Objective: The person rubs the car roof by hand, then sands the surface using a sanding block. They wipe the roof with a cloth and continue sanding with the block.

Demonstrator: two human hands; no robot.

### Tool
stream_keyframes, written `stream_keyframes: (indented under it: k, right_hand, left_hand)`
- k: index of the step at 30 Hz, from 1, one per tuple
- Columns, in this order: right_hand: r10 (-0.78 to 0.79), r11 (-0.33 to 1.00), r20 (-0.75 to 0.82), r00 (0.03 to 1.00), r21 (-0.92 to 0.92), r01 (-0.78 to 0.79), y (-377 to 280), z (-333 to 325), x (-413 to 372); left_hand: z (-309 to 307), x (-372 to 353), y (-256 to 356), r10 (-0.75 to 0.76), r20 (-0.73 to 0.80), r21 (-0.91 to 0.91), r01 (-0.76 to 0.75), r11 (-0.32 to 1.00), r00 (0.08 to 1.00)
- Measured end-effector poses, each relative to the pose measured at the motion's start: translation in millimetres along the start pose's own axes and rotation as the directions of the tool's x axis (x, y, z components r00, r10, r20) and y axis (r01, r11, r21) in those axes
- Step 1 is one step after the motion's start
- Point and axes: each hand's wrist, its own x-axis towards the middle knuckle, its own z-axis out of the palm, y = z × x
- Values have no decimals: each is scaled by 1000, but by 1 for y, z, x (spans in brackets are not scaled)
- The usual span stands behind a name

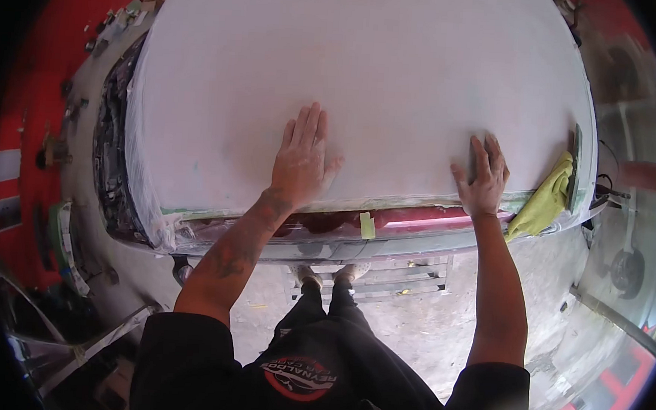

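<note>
Both palms face down on a broad pale panel of a vehicle (pixel 396 74), which looks dusty and matte. My left hand (pixel 301 158) lies flat left of the middle, fingers stretched away from me and thumb out to the right. Nearer the right side, my right hand (pixel 485 175) rests with its fingers spread a little. Neither hand holds anything. A yellow-green cloth (pixel 544 203) hangs over the panel's near right corner, beside a long narrow dark tool (pixel 575 167). A small piece of green tape (pixel 367 225) sticks to the dark red edge.
Clear plastic film (pixel 140 148) covers the panel's left edge. Below the near edge are a concrete floor (pixel 418 323), a metal grate (pixel 406 276) and the person's feet (pixel 352 271). Red surfaces and assorted items line the left side; more equipment stands at the right.
</note>
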Motion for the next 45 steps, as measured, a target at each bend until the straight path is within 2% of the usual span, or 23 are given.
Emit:
stream_keyframes:
  k: [4, 7, 10, 12, 16, 19, 22, 28, 31, 33, 35, 36, 37, 39, 40, 41, 42, 43, 44, 45]
  right_hand:
    - [46, 999, 32, 998, -11, -46, -5, -4, 1]
    - [75, 996, 37, 996, 36, -77, -6, -8, 2]
    - [134, 991, 49, 990, 18, -135, -8, -15, 3]
    - [84, 991, 43, 996, 97, -88, -7, -14, 2]
    - [84, 989, 25, 996, 118, -86, -6, -12, 1]
    - [86, 987, 15, 996, 138, -88, -4, -12, 0]
    - [78, 986, -3, 997, 149, -76, -2, -10, -1]
    - [71, 983, -64, 995, 174, -59, -1, -6, -3]
    - [56, 981, -73, 996, 192, -41, 1, -6, -2]
    - [75, 971, -89, 993, 235, -52, 1, -2, -5]
    - [111, 952, -98, 989, 298, -77, 11, -10, -1]
    - [220, 831, -79, 972, 537, -145, 20, -16, 4]
    - [314, 641, -12, 949, 741, -202, 24, -27, 5]
    - [309, 864, -333, 891, 489, -117, 70, -66, 1]
    - [332, 882, -406, 851, 454, -127, 100, -85, -3]
    - [322, 944, -463, 826, 226, -241, 129, -99, -12]
    - [316, 947, -465, 827, 95, -308, 162, -104, -23]
    - [390, 906, -397, 831, 4, -423, 186, -107, -33]
    - [395, 891, -322, 861, -92, -444, 212, -102, -46]
    - [445, 886, -203, 872, -45, -462, 223, -108, -51]
  left_hand:
    - [3, 3, 13, 55, 30, -29, -54, 998, 998]
    - [12, 39, 20, 80, 8, 33, -81, 996, 997]
    - [25, 90, 29, 132, -11, 20, -132, 991, 991]
    - [36, 125, 33, 126, -33, 148, -119, 982, 992]
    - [48, 181, 46, 155, -36, 182, -146, 972, 987]
    - [57, 197, 50, 140, -57, 171, -128, 977, 989]
    - [57, 186, 54, 175, -70, 181, -160, 970, 982]
    - [42, 114, 77, 258, -60, 132, -249, 960, 964]
    - [36, 77, 98, 234, -27, 141, -228, 963, 972]
    - [31, 53, 115, 156, 40, 93, -159, 983, 987]
    - [38, 33, 116, 144, 29, 119, -147, 982, 989]
    - [42, 33, 116, 127, 21, 133, -129, 983, 992]
    - [43, 34, 117, 115, 19, 149, -117, 982, 993]
    - [47, 35, 118, 87, 19, 144, -88, 986, 996]
    - [47, 40, 121, 66, 21, 130, -69, 989, 998]
    - [46, 52, 124, 31, 14, 126, -32, 992, 999]
    - [48, 63, 126, 2, -2, 101, -2, 995, 1000]
    - [49, 73, 131, -26, -30, 104, 29, 994, 999]
    - [52, 85, 131, -52, -26, 132, 55, 990, 998]
    - [55, 94, 133, -89, -28, 116, 92, 989, 996]
